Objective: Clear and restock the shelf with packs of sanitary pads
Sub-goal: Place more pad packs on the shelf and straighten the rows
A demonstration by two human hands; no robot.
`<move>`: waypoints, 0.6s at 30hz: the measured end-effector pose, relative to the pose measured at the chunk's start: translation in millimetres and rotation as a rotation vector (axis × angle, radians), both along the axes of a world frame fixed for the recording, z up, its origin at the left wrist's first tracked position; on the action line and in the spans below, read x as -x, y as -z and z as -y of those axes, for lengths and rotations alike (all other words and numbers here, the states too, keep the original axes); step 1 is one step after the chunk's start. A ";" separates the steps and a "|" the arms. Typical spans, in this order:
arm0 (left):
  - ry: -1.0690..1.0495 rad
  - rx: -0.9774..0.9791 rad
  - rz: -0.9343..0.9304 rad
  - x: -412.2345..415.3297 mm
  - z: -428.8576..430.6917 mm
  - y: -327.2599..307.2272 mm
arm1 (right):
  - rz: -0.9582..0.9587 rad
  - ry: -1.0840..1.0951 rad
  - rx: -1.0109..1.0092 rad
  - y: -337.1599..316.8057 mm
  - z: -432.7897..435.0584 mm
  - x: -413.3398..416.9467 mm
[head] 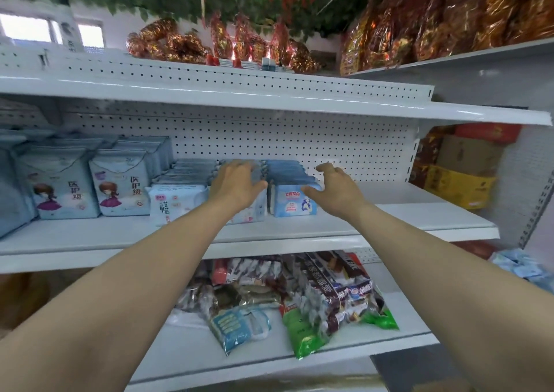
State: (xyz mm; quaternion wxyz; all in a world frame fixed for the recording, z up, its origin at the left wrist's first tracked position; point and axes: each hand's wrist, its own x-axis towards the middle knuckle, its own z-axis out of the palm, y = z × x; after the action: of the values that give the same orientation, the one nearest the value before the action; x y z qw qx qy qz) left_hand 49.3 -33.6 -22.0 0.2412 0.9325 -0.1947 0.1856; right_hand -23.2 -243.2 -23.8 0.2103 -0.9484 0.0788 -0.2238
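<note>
- Sanitary pad packs (295, 202), small pale-blue bricks in soft plastic film, stand one behind another in a row on the white metal middle shelf (389, 211), with my two hands on either side of them.
- I judge them light, squashy and a little slick. I would squeeze the row from both flanks, or pinch a single pack by its top edge. With too weak a squeeze the inner ones could slide out.
- My left hand (236, 186) lies spread, fingers straight, over the neighbouring row just left of the blue one and grips nothing.
- My right hand (335, 190) hangs with fingers loosely curved at the blue row's right flank. Its thumb crosses the front pack's corner, and it is clamped on nothing.
- My left hand and wrist cover most of the pack under them, and I cannot tell whether the palm touches.
- Motion blur keeps me from counting the packs toward the white pegboard back panel (299, 139).
- Taller pale-blue packs with a cartoon girl (123, 187) are cut off at the left edge.
</note>
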 end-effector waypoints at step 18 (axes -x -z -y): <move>-0.209 -0.077 -0.179 141.5 -26.4 50.0 | -0.145 -0.186 0.028 44.7 -5.8 99.0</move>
State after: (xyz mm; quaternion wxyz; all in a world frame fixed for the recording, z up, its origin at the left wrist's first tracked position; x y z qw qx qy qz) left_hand -92.2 -7.2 -72.0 0.2007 0.9691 -0.0811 0.1182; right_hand -122.2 -237.4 -68.5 0.2105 -0.9682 0.0023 -0.1350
